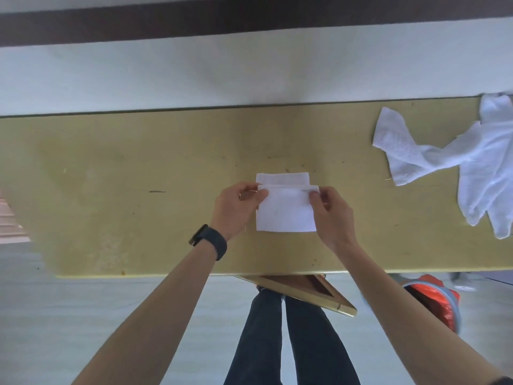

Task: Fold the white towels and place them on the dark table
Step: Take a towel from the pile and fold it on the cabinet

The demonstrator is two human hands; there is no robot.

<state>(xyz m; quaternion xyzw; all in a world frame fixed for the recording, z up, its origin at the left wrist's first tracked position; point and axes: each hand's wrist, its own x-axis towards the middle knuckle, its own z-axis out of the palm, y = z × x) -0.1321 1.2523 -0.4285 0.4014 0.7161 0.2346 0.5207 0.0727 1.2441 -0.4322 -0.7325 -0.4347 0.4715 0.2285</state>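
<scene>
A small white towel (pixel 285 211) lies partly folded in the middle of the yellowish table (pixel 138 176). Its near flap is lifted over the far part. My left hand (pixel 236 209) pinches the flap's left corner. My right hand (pixel 331 211) pinches the right corner. A heap of unfolded white towels (pixel 455 157) lies crumpled at the table's far right, well apart from both hands. No dark table shows in this view.
A pale wall with a dark band (pixel 249 20) runs behind the table. Below the near edge I see a wooden frame (pixel 308 293), my legs in dark trousers (pixel 288 343), and an orange-lined bin (pixel 435 301) on the floor at the right.
</scene>
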